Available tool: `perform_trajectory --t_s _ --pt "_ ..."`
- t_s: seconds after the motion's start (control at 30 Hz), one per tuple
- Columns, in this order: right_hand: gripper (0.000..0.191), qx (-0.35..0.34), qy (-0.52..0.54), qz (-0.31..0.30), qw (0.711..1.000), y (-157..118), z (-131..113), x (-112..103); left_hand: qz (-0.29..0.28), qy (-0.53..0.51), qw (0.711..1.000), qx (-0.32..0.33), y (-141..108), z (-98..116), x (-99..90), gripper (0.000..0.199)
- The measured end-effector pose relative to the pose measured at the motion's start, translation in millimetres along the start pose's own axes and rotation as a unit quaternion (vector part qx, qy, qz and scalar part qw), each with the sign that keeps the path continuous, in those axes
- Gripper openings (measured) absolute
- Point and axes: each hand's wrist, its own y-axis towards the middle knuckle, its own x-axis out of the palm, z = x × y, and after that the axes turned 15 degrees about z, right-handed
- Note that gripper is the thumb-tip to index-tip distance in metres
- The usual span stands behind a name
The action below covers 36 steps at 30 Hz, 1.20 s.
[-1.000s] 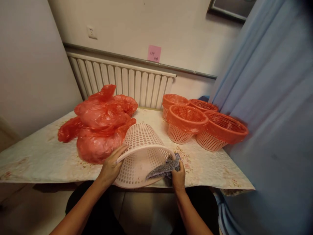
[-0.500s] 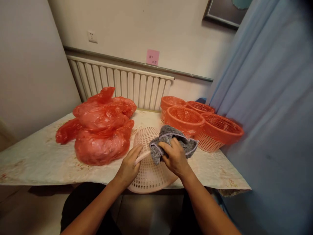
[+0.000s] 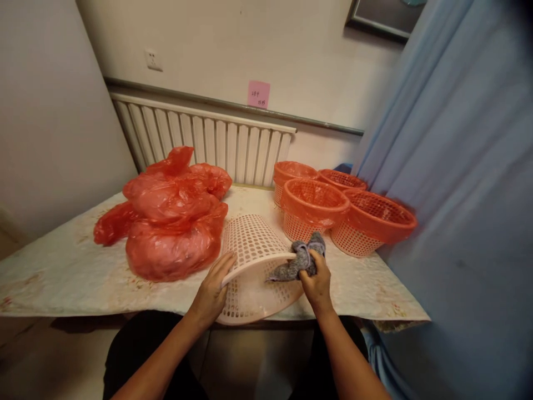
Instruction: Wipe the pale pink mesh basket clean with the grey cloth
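Note:
A pale pink perforated basket (image 3: 255, 239) lies on its side at the table's front edge, its open mouth facing me. My left hand (image 3: 213, 286) is closed on the left part of its rim. In my right hand (image 3: 317, 280) is a bunched grey cloth (image 3: 291, 270) with a light purple edge, pressed round the rim's right side. One end of the cloth hangs inside the mouth.
Knotted red plastic bags (image 3: 175, 244) are piled on the left of the table (image 3: 62, 278). Several baskets (image 3: 302, 228) lined with red bags stand at the back right, beside a blue curtain (image 3: 466, 194). A radiator (image 3: 208, 136) is behind.
My right hand has moved right and slightly down with the cloth, from above the basket to its rim. The cloth is more bunched, and more of the basket's mouth shows.

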Motion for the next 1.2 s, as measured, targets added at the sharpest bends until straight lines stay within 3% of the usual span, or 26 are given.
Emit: perform_trajectory --t_s 0.13,0.2,0.3,0.4,0.5,0.63,0.77,0.87,0.97,1.03,1.2 --pt "0.054 0.205 -0.007 0.046 0.978 -41.4 32.1 -4.8 0.019 -0.007 0.999 -0.039 -10.5 -4.7 -2.5 0.055" --pt "0.057 0.251 -0.001 0.044 0.967 -55.7 37.9 -7.8 0.024 -0.012 0.997 -0.074 -15.0 -6.4 -4.4 0.053" --pt "0.057 0.257 0.003 0.040 0.966 -62.0 32.8 -12.8 0.045 -0.011 0.986 -0.158 -19.3 -10.1 -8.4 0.049" --pt "0.052 0.215 -0.002 0.024 0.976 -53.5 13.5 -19.0 0.056 0.020 0.955 -0.290 -21.8 -18.3 -14.0 0.047" --pt "0.042 0.122 -0.006 0.003 0.992 -40.9 -14.7 -26.3 0.012 0.076 0.927 -0.366 -26.0 -30.2 -20.3 0.049" --pt "0.034 -0.052 -0.005 0.002 0.999 -31.2 -51.0 -33.1 -0.131 0.113 0.887 -0.427 -39.6 -40.3 -26.2 0.060" --pt "0.037 -0.128 -0.023 0.033 0.991 -30.3 -70.0 -34.1 -0.254 0.094 0.823 -0.499 -58.3 -34.1 -29.2 0.065" --pt "0.039 -0.136 -0.025 0.039 0.990 -33.2 -73.7 -33.6 -0.327 0.033 0.799 -0.504 -63.9 -16.7 -31.6 0.066" --pt "0.041 -0.139 -0.026 0.024 0.990 -38.5 -76.2 -33.4 -0.371 -0.121 0.810 -0.439 -51.6 12.5 -32.0 0.062" --pt "0.042 -0.142 -0.027 0.008 0.989 -43.0 -80.1 -33.6 -0.347 -0.193 0.837 -0.376 -33.7 36.3 -28.8 0.053" --pt "0.042 -0.131 -0.022 -0.042 0.990 -52.2 -94.9 -37.5 -0.199 -0.241 0.892 -0.327 14.9 88.4 -8.5 0.049"
